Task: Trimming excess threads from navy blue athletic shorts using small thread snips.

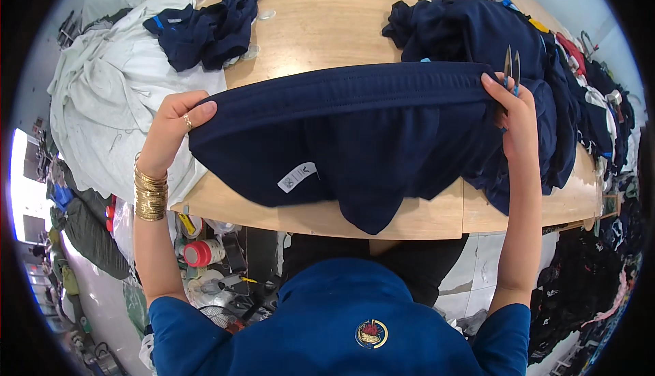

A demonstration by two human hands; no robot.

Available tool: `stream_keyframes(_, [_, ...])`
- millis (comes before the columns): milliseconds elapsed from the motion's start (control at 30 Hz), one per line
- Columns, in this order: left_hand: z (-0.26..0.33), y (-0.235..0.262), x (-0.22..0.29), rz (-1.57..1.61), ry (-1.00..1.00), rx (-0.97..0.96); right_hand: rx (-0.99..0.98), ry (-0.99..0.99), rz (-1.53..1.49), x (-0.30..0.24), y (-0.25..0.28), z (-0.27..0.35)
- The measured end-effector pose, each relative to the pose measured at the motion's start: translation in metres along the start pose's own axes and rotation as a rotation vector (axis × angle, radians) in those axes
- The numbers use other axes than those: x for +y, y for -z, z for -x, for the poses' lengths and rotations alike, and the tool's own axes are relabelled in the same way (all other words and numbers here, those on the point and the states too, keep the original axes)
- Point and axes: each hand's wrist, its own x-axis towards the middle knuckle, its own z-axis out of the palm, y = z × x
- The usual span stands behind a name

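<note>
Between my two hands a navy garment [382, 137] is stretched out by its stitched waistband, its lower part hanging over the table's near edge. A white label [297, 177] shows on its left half. My left hand [181, 123] pinches the left end of the band, thumb on top. At the other end my right hand [512, 106] is closed on the band. That hand also carries small scissors [512, 69], their blades pointing up and away from me. The fingers beneath the cloth are partly hidden.
White cloth [102, 103] covers the table's left side, with a crumpled navy garment [211, 28] on it. A large pile of navy garments [471, 28] lies at the right. The wooden table [321, 7] spans the middle. Below its left edge stands a red-lidded jar [198, 253].
</note>
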Motion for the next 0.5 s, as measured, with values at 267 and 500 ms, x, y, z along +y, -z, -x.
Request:
stream_keyframes(267, [0.0,0.004,0.006,0.019,-0.026,0.026,0.022,0.048,-0.014,-0.02,0.005,0.002])
stream_keyframes(500, [0.009,0.001,0.054,0.301,-0.292,0.297,0.01,0.523,-0.062,-0.096,0.07,-0.077])
